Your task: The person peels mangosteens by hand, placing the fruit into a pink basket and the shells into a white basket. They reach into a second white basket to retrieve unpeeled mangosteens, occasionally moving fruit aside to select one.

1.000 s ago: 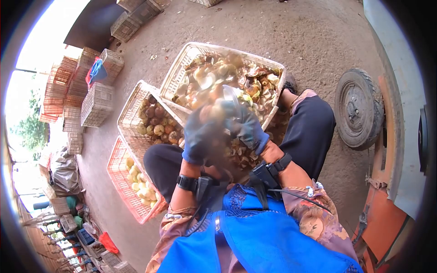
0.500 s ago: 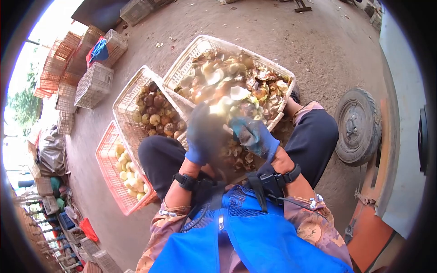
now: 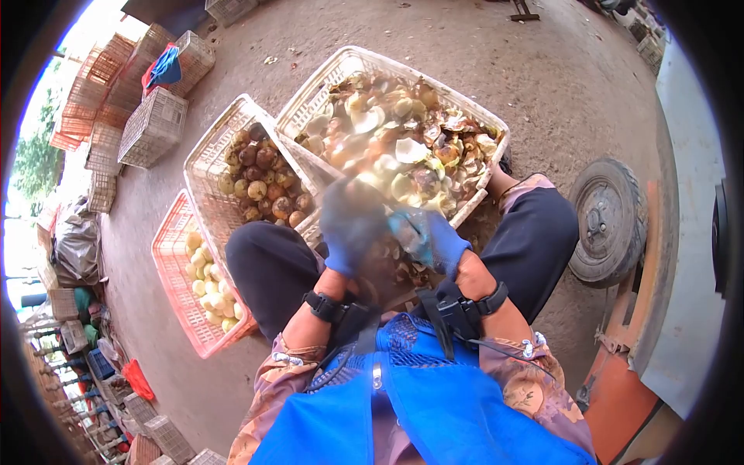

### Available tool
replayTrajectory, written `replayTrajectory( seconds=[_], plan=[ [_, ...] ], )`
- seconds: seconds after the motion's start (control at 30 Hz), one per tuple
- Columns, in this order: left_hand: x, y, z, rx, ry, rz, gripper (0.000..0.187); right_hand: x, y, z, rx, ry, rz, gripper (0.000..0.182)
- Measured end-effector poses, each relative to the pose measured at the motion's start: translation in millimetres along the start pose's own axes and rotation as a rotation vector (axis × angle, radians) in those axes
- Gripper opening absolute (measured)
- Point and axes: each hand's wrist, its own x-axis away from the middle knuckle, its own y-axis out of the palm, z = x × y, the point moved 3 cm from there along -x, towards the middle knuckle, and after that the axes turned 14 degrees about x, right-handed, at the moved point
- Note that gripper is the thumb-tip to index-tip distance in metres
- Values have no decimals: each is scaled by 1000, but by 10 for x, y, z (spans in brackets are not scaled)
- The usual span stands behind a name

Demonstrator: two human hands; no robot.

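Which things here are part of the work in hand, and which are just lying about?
In use:
left hand and right hand, both in blue gloves, blurred, close together over the lap
white crate of husks
white crate of brown fruit
red crate of pale peeled fruit

Lying about:
stacked crates
wheel
sacks

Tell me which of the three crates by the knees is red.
The red crate, farthest to the picture's left, holding pale yellow fruit. The middle crate with brown fruit and the big crate of peels are both white.
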Motion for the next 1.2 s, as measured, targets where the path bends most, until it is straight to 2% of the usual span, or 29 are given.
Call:
replayTrajectory(
  seconds=[0.03,0.07,0.1,0.23,0.3,0.43,0.57,0.7,0.77,0.9,0.97,1.0,1.07,1.1,1.17,1.2],
  plan=[
    [-16,-13,-22,1,-1,7,45,18,-33,-3,41,51,-57,24],
    [-33,-43,-83,97,-103,47,41,42,-50,13,82,103,-114,24],
    [-44,-61,-132,193,-205,87,37,70,-50,51,83,103,-120,24],
    [-122,-86,-136,222,-268,121,30,36,-117,18,200,124,-53,20],
    [-116,-92,-133,183,-224,95,33,9,-147,-50,286,154,3,18],
    [-116,17,97,68,-64,64,42,-30,-17,-51,431,49,21,15],
    [-87,-9,0,140,-113,92,47,-17,-5,-61,572,-9,75,14],
    [-72,-55,-93,-3,-75,73,45,0,61,-15,648,-30,60,14],
    [-66,-44,-92,-64,-75,61,46,-28,28,-67,623,23,-32,14],
    [-54,-5,-54,103,-95,73,48,-7,81,-21,699,32,22,15],
    [-49,-14,-72,150,-105,59,49,-9,90,-42,839,72,63,15],
    [-51,-28,-105,136,-101,62,49,-27,92,-58,839,74,64,15],
    [-53,-37,-140,125,-100,61,50,-74,54,-20,787,285,-12,19],
    [-54,-28,-104,167,-91,56,48,-94,-5,-11,788,288,-13,19],
    [-51,-26,-110,210,-85,50,46,-131,-135,70,586,278,-75,22],
    [-53,-24,-160,313,-122,44,44,-114,-73,278,426,307,-5,25]
  ],
)
